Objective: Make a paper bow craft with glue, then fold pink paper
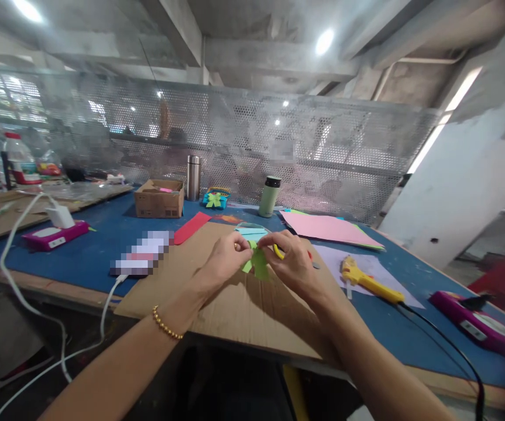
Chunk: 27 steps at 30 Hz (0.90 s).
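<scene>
Between my two hands is a light green paper bow (260,266), held above a brown cardboard sheet (234,313). My left hand (230,254) is closed, pinching its left side with thumb and fingers. On the other side my right hand (291,254) pinches the upper right part. Just beyond the fingers lie pale blue paper pieces (252,233). A yellow-handled tool (278,251), maybe scissors, is partly covered by my right hand. Left of the hands, a red paper strip (193,227) rests at the cardboard's edge.
A yellow glue gun (370,283) lies on lilac paper at right, its cord running off the front edge. Purple power strips (476,321) sit on both sides. Behind stand a cardboard box (160,200), steel flask (193,178), green bottle (270,197) and pink paper (331,228). A phone (142,254) is charging at left.
</scene>
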Tool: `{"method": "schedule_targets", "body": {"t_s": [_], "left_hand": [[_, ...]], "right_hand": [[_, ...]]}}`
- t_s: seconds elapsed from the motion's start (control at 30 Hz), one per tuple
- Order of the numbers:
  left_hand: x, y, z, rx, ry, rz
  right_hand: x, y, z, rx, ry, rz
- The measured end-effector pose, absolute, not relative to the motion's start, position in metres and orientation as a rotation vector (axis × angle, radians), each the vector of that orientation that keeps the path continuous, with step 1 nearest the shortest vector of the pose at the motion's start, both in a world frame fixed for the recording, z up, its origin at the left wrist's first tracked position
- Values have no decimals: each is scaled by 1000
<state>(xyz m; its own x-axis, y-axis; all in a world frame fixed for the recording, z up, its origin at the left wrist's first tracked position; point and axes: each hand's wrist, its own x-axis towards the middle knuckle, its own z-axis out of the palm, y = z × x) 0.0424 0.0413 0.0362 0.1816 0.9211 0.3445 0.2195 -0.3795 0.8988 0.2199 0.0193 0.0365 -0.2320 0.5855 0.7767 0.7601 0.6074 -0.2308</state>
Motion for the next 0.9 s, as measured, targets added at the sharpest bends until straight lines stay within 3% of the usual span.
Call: {"method": "schedule_targets", "body": {"t_s": [0.9], "left_hand": [[39, 34, 43, 1556, 977, 1221]], "right_hand": [[214, 6, 40, -967, -1997, -434]]}}
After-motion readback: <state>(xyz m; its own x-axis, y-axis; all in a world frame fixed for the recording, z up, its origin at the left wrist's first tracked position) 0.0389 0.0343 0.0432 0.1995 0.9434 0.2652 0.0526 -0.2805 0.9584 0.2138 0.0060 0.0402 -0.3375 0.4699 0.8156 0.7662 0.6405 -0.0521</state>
